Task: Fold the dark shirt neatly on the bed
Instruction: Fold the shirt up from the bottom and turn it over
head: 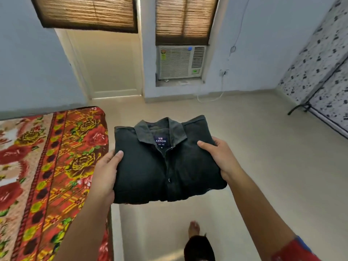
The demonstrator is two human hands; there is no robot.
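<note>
The navy label (160,139) inside the collar of the dark shirt (146,176) I hold reads "ARROW". The smaller line under it is too fine to read. A tag (161,147) just below bears "M".

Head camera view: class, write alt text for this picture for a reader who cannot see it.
A left hand and a right hand hold a folded dark shirt by its sides, collar and Arrow label up, beside a bed covered in a red floral print. A window air conditioner sits in the far wall.
</note>
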